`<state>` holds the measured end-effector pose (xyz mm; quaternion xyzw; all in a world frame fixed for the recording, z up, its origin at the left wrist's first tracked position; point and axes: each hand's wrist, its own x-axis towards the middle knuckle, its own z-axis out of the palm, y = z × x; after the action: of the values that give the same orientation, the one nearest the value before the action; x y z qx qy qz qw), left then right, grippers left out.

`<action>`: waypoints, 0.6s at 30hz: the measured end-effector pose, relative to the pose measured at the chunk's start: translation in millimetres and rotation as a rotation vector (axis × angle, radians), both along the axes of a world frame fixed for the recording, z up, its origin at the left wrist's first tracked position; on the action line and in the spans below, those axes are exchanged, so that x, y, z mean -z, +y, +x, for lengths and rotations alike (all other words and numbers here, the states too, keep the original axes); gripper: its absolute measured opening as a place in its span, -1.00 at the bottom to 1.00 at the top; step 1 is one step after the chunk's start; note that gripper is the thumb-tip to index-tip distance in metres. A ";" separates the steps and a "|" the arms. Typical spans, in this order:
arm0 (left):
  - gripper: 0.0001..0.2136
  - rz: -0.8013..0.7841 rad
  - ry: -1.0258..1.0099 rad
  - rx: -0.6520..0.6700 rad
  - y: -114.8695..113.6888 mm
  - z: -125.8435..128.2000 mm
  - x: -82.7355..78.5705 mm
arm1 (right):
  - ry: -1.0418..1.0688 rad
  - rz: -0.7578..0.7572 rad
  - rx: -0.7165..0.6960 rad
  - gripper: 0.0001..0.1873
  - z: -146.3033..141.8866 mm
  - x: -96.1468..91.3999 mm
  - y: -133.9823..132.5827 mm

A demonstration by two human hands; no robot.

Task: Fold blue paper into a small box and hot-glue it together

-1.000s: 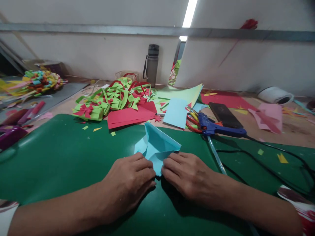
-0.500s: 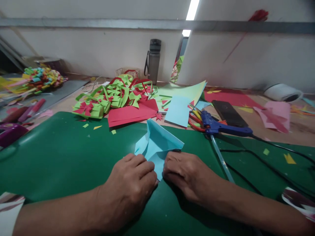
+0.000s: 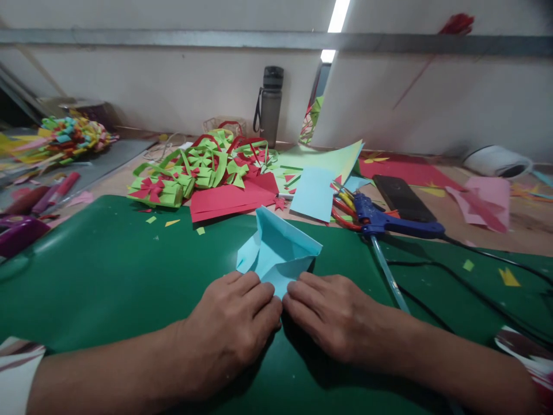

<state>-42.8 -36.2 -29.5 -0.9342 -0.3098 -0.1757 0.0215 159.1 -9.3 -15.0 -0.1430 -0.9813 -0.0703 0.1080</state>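
A partly folded piece of light blue paper (image 3: 283, 245) lies on the green mat (image 3: 129, 288), its far side standing up in an open, box-like shape. My left hand (image 3: 242, 311) is closed on the near left edge of this paper, with the fingers curled over it. On the near right edge my right hand (image 3: 328, 311) pinches the same paper. The two hands almost meet at the near end, and their fingers hide that part of the paper.
Behind the paper are red sheets (image 3: 233, 199), a flat light blue sheet (image 3: 313, 194) and a pile of green paper baskets (image 3: 207, 164). A blue glue gun (image 3: 389, 222) with cables lies at right, near a phone (image 3: 404, 197). A bottle (image 3: 271, 109) stands by the wall.
My right hand has shifted slightly toward me and closer to my left hand. The near end of the blue paper is now covered by the fingers of both hands.
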 end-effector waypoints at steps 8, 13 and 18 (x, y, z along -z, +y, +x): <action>-0.75 0.097 -0.029 -0.053 4.6 7.6 3.4 | 0.202 -0.240 0.154 -0.82 3.7 13.5 7.4; -0.77 0.081 -0.094 -0.026 1.5 6.7 2.4 | 0.239 -0.355 0.171 -0.83 4.6 13.6 3.1; -0.78 0.049 -0.124 -0.019 -5.0 4.5 -1.1 | 0.187 -0.482 0.256 -0.80 0.5 10.7 -1.6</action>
<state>-38.3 -41.3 -28.4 -0.9177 -0.3151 -0.2406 0.0267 159.5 -10.9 -25.7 -0.2931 -0.9294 0.1656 0.1513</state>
